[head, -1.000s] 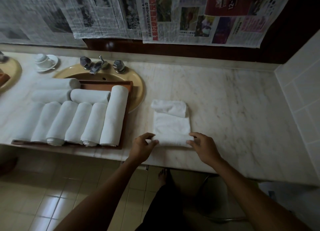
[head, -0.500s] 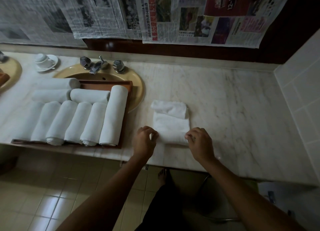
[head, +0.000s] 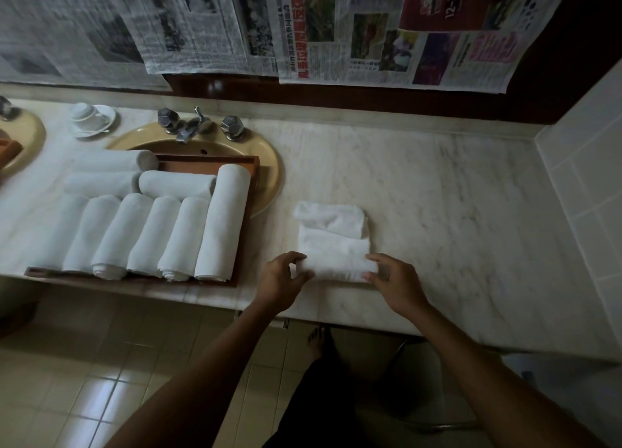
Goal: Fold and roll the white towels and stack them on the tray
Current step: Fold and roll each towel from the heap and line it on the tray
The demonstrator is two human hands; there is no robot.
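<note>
Second basin at the table's left end, cut by the picture's left edge. Tray largely covered by rolled towels; leftmost rolls blurred. Newspaper sheets cropped by the top edge, print too small to read. Towel's near end hidden behind fingertips of both hands.

You have nine rolled towels on one tray, left of your left hand. One towel lies between your two hands. Beyond them: one cup, one saucer.
</note>
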